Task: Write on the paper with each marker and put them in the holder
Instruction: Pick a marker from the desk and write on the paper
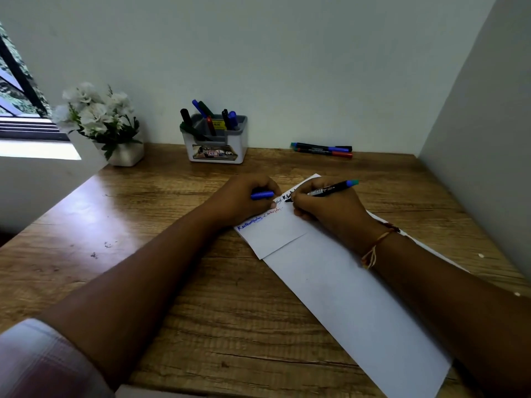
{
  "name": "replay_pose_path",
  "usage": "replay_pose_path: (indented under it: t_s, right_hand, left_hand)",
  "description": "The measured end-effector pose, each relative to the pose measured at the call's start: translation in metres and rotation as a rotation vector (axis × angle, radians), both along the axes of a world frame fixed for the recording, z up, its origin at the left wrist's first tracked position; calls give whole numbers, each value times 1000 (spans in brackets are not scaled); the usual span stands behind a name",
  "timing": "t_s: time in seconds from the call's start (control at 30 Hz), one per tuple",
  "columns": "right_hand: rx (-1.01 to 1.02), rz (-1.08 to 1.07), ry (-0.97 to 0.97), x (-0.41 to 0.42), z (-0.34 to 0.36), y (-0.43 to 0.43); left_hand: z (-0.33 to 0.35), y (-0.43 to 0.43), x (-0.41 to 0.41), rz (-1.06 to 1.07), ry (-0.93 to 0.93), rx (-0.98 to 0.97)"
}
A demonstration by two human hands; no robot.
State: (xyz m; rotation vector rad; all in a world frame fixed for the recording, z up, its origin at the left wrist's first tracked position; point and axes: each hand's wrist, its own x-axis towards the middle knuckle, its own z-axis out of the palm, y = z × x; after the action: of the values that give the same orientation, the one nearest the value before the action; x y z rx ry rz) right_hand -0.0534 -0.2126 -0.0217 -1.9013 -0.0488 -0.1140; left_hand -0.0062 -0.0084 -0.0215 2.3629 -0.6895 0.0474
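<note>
Pinching a black marker (pixel 330 190) in the right hand (pixel 324 209), tip down on the paper's (pixel 344 297) far end. Gripping a blue cap (pixel 262 195) in the left hand (pixel 244 201) at the paper's left edge. Beyond the paper, leftward: holder (pixel 215 145) with markers. Straight beyond the paper: loose markers (pixel 321 150).

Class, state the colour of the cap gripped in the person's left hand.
The cap is blue; the head view shows it best.

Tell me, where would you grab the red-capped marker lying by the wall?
Probably pinch the red-capped marker at mid-barrel, from above and its near side. It lies flat on the desk, parallel to the wall, with the other loose markers close behind it, so only top and front are free.
</note>
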Motion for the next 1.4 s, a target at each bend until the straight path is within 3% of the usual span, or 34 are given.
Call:
replay_pose_path:
  t_s: [0.27,1.4]
  right_hand:
    - [-141,15,-26,2,5,3]
    - [-239,-76,-1,8,5,5]
  left_hand:
    - [-1,-2,0,-15,-15,46]
    - [-4,0,6,-39,-26,63]
